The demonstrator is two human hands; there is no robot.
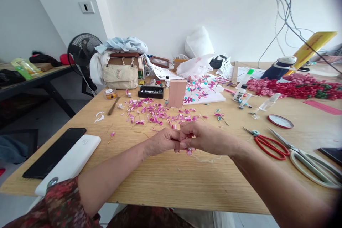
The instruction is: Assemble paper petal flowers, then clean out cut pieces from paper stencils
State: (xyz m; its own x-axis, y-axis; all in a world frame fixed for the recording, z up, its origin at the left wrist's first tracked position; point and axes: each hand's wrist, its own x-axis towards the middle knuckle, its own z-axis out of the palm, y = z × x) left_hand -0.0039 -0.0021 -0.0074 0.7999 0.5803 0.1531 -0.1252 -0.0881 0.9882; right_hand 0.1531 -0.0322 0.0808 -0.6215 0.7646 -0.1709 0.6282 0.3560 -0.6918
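Note:
My left hand (pixel 167 139) and my right hand (pixel 197 136) meet above the near middle of the table, fingers closed and touching. Below the fingertips shows a small pink flower (pixel 189 151), its stem hidden inside the left fingers. The right thumb and forefinger pinch close to it; what lies between them is hidden. A pale thread (pixel 208 159) trails on the wood under the right hand. Just beyond the hands many loose pink petals on thin stems (pixel 157 112) are scattered. One single pink petal piece (pixel 112 134) lies apart, on the left.
Red-handled scissors (pixel 271 146) and larger pale-handled scissors (pixel 311 165) lie on the right, near a round red-rimmed lid (pixel 280 121). A wooden block (pixel 176 93) stands behind the petals. A black phone (pixel 57 151) and a white power bank (pixel 71 162) lie left.

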